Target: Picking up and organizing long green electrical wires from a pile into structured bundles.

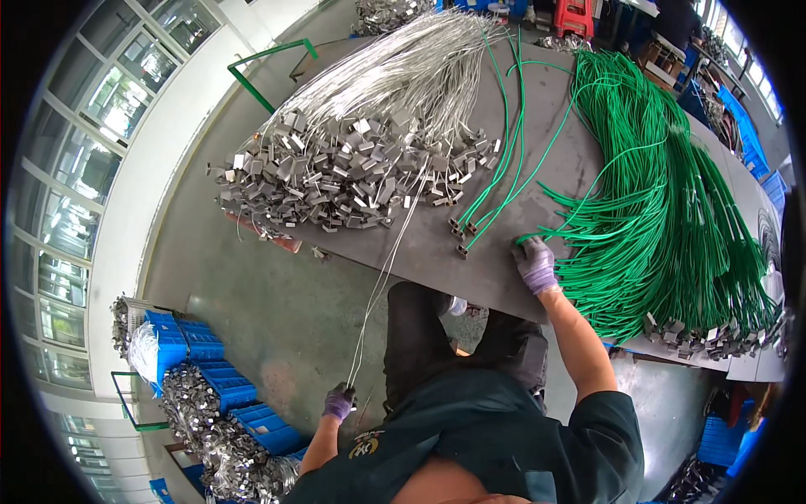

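My left hand (339, 402), in a purple and grey glove, hangs low beside my leg. Its fingers are closed on thin silver wires (379, 290) that stretch up to the table. Those wires run into a heap of silver wires (395, 71) with grey metal end pieces (336, 172). On the table's near edge, my right hand (536, 264), gloved alike, pinches the tip of a green cable (550, 233) at the left side of a large green cable bundle (642, 176). Left of that hand lie a few separate green cables (510, 160) with small metal ends (463, 250).
The grey table (495, 277) has its near edge just in front of my legs. Blue crates (227, 385) and heaped metal parts (197, 403) stand on the floor at lower left. A green metal frame (252, 84) rises by the far left. A red stool (574, 17) stands beyond the table.
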Demonstrator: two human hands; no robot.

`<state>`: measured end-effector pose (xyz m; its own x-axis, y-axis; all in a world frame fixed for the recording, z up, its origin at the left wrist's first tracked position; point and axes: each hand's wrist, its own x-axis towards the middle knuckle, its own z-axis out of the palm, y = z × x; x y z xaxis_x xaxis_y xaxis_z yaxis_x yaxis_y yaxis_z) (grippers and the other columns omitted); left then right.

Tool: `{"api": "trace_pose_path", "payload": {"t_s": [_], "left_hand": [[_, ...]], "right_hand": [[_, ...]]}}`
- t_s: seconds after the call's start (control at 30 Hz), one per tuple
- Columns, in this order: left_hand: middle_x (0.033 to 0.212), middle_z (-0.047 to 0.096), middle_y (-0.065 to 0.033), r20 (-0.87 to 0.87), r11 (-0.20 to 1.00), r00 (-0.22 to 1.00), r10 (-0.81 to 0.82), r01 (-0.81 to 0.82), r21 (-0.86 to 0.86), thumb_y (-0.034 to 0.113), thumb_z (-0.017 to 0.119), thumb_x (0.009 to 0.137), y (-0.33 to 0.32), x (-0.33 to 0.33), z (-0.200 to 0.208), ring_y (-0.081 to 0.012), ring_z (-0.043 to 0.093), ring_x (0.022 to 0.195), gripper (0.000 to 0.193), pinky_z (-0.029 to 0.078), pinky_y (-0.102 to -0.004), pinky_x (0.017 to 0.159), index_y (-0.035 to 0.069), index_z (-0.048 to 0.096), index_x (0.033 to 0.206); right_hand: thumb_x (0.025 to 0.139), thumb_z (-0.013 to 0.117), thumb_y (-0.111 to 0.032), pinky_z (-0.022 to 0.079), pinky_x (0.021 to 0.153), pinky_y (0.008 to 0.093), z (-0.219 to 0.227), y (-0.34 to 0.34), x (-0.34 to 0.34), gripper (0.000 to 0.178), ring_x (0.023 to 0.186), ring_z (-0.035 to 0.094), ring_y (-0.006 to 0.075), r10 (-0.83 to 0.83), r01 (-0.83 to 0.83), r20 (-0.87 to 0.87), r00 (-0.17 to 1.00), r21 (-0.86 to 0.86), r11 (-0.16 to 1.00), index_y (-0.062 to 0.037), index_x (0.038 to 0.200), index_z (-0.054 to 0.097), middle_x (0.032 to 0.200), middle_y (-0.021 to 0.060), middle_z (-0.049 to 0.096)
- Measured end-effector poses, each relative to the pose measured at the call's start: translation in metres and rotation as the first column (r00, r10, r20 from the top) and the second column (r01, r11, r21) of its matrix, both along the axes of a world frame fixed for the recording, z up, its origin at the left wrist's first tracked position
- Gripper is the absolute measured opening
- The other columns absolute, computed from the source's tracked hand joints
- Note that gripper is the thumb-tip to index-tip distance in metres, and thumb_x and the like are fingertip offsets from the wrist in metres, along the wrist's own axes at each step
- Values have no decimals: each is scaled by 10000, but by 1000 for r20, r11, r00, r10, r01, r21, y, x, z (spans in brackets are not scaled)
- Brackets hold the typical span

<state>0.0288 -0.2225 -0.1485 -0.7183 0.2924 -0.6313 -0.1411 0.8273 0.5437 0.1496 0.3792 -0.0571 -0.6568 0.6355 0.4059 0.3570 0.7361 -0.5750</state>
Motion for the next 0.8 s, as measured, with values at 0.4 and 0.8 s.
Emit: {"api": "trace_pose_path", "payload": {"t_s": [0.4,0.8], "left_hand": [[677,577,-7,-28,850,1000,14,3,526,193,610,858,219,-86,117,-64,510,541,144,398,-227,453,61,591,913],[748,634,-176,-529,915,841,-116,297,271,211,630,813,425,-170,135,-312,618,699,210,477,-396,648,23,616,905]], "right_hand": [[770,644,-178,488,686,417,8,-2,-4,138,818,596,343,-12,13,30,999,-22,1000,-97,881,643,886,136,616],[784,625,-207,485,673,429,-1,-1,-4,135,804,597,344,-39,39,27,999,1,999,-109,877,625,894,125,612]]}}
